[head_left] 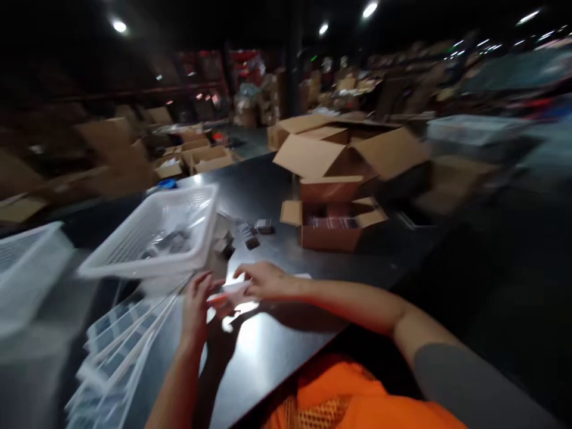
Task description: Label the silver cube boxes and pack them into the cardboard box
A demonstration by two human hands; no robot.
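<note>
A: Quick, what are the hands on?

B: Both on a small white packet [235, 292], low over the black table [277, 345]. Left hand [196, 307] has fingers curled up at the packet's left end, right hand [263, 281] lies over its right end, fingers bent down on it. The packet sits between the two hands, touching both. Blurry, so I cannot tell the exact pinch.

A: Where on the table?

B: Near edge, just in front of the person's orange vest [353, 399]. There is glare on the tabletop right under the packet.

A: What's around?

B: A white mesh basket [156, 235] just beyond the left hand, tilted, with dark packets inside. A second white basket [27, 268] sits at far left. A fan of flat clear-wrapped sheets [120, 345] lies left of the left wrist. A few small dark items [257, 231] are past the hands, then a small open cardboard box [333, 223], with bigger open cartons [344, 152] behind it.
</note>
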